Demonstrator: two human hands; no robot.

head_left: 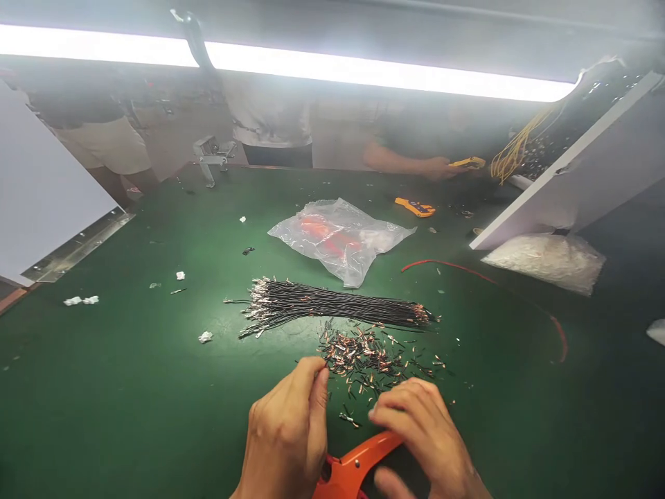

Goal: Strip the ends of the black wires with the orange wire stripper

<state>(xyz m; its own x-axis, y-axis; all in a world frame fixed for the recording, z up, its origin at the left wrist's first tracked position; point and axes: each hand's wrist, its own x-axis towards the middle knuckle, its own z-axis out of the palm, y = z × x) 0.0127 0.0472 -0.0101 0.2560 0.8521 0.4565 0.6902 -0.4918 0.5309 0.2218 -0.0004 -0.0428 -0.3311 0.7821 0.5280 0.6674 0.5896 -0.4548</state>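
My left hand point(291, 430) and my right hand point(423, 436) are close together at the near edge of the green table point(129, 388). Both are on an orange-handled cutting tool point(353, 464), whose handles run under my palms; its head is hidden. My left fingers are pinched together near the tool's top. Just beyond my fingers lies a heap of cut wire ends with copper tips point(368, 353). Behind it a bundle of thin black wires point(332, 308) lies sideways, with metal terminals at its left end.
A clear plastic bag holding red parts point(340, 239) lies further back. A red wire point(483, 277) curves to the right, near a bag of white parts point(545, 260). White panels point(582, 173) lean at both sides. Another person's hand point(436, 168) works at the far edge.
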